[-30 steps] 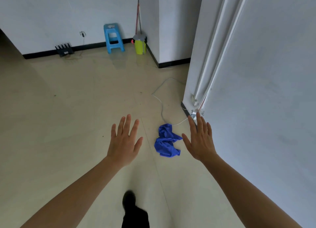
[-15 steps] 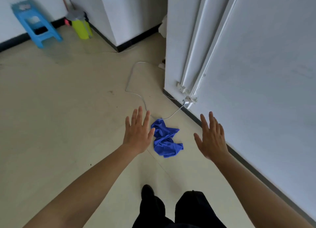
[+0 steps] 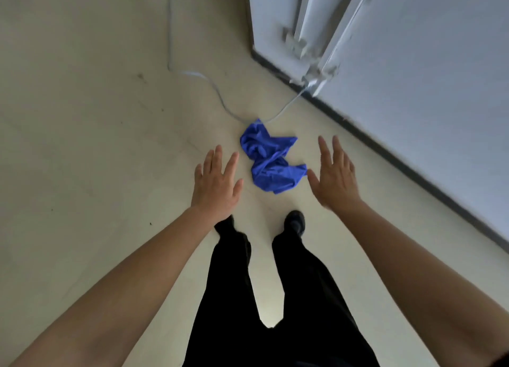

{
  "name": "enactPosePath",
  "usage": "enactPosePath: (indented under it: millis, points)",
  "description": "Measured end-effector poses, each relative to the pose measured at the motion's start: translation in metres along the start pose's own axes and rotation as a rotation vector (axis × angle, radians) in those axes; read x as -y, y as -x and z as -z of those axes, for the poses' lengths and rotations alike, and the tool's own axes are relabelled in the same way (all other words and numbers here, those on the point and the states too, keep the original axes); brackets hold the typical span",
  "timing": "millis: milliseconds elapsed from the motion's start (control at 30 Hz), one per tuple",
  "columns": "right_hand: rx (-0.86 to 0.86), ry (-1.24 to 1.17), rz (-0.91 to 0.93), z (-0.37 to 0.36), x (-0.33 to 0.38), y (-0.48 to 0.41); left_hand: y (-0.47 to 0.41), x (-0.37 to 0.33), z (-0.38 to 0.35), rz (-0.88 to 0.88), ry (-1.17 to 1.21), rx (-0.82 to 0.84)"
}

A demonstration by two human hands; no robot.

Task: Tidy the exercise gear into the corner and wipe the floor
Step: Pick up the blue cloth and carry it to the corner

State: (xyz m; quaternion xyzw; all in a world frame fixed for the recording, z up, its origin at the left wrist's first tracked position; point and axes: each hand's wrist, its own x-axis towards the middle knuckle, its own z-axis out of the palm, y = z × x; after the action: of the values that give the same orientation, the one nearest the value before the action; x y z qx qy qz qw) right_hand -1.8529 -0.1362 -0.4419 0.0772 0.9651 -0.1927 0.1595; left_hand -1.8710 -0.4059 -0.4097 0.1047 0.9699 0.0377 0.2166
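A crumpled blue cloth (image 3: 270, 158) lies on the pale tiled floor (image 3: 96, 146), just ahead of my feet. My left hand (image 3: 214, 184) hovers to the left of the cloth, fingers straight and spread, holding nothing. My right hand (image 3: 334, 176) hovers to the cloth's right, also flat and empty, its thumb close to the cloth's edge. Neither hand touches the cloth. No exercise gear is in view.
A thin white cable (image 3: 192, 74) snakes across the floor and runs under the cloth's far end to a fitting (image 3: 314, 77) at the wall's foot. A white wall (image 3: 427, 77) with dark skirting (image 3: 399, 151) bounds the right. My black-trousered legs (image 3: 275, 284) stand below.
I have stepped closer and tilted my view down; the stool and bucket have left the frame. Both hands have come down beside the cloth, which has not moved.
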Motion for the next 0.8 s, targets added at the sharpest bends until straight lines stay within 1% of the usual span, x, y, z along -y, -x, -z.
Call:
enactPosePath:
  millis: [67,167,267,333,467,500,567,633,667,733,800]
  points:
    - [0.052,-0.055,-0.071,-0.054,-0.009,-0.024,-0.035,0.014,-0.054,0.001,0.035,0.051]
    - [0.125,-0.057,-0.097,-0.151,-0.031,-0.058,-0.093,0.033,-0.158,0.021,0.094,0.188]
    - [0.189,-0.047,-0.133,-0.262,-0.058,-0.098,-0.157,0.052,-0.272,-0.025,0.046,0.303]
    - [0.222,-0.042,-0.146,-0.331,-0.077,-0.125,-0.198,0.062,-0.338,-0.036,0.049,0.312]
    - [0.337,-0.073,-0.060,-0.439,-0.102,-0.182,-0.268,0.072,-0.444,0.069,0.134,0.292]
    - [0.366,-0.072,-0.031,-0.459,-0.106,-0.197,-0.282,0.073,-0.466,0.131,0.162,0.304]
    - [0.368,-0.027,0.036,-0.497,-0.115,-0.226,-0.304,0.076,-0.507,0.287,0.274,0.354]
    - [0.353,-0.013,0.064,-0.523,-0.123,-0.248,-0.317,0.080,-0.538,0.377,0.415,0.382]
    - [0.368,0.001,0.066,-0.532,-0.125,-0.256,-0.317,0.082,-0.550,0.374,0.459,0.374]
    - [0.450,0.072,0.015,-0.536,-0.126,-0.267,-0.311,0.088,-0.562,0.332,0.483,0.324]
    - [0.457,0.142,-0.047,-0.530,-0.123,-0.267,-0.298,0.094,-0.560,0.305,0.515,0.288]
